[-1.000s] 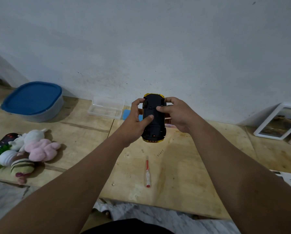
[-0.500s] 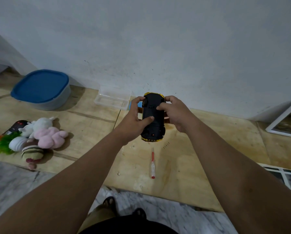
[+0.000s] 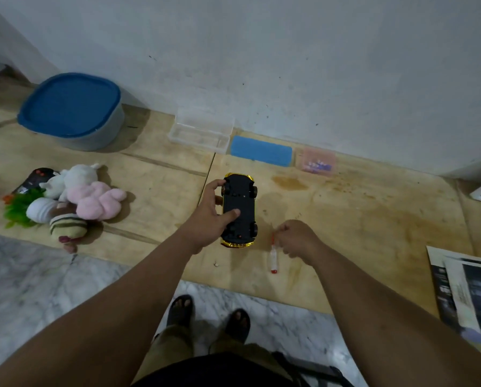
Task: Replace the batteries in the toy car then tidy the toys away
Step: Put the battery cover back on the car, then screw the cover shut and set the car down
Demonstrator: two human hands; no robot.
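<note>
The toy car [image 3: 239,210] sits just left of frame centre, turned underside up, its black chassis facing the camera. The left hand [image 3: 210,216] holds it from the frame-left side: fingers curl round the far edge near the upper wheel, and the thumb lies across the chassis. The car's long axis runs from the upper part of the frame toward the lower part, nearly vertical in the picture.

The screwdriver [image 3: 273,256] lies on the tabletop [image 3: 359,219] just to the frame-right of the car's lower end. Its long axis is roughly parallel to that of the car, with the red-capped handle end toward the lower edge of the frame and the shaft pointing upward.

The right hand [image 3: 296,238] is over the shaft end of the screwdriver, fingers curled downward. Whether this grip has closed on the tool or only touches it cannot be told; the fingertips are hidden.

The right hand is the nearer one to the tool. The probable step is picking up the screwdriver to open the battery cover, whose screw cannot be made out.
</note>
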